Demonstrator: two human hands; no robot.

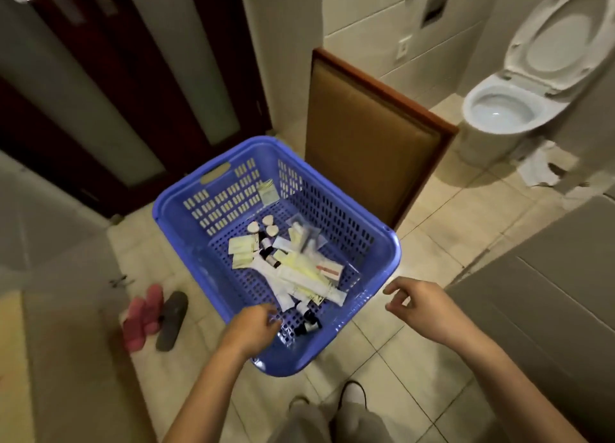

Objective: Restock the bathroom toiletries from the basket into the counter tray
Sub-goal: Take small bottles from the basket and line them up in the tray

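Now the toiletries (299, 269) lie piled in the blue basket (173, 209) on the floor (432, 209), so we dip our left grip (254, 324) in, curled up, and cannot tell if it holds anything, while our right grip (416, 304) hangs loose and empty beside the rim.

I see the basket (395, 256) open on top, so access is straight down. Its slotted walls ring the toiletries (299, 269) on every side. Wooden panel (369, 143) stands just beside its far-right wall. Slippers (143, 316) lie on the floor to the left.
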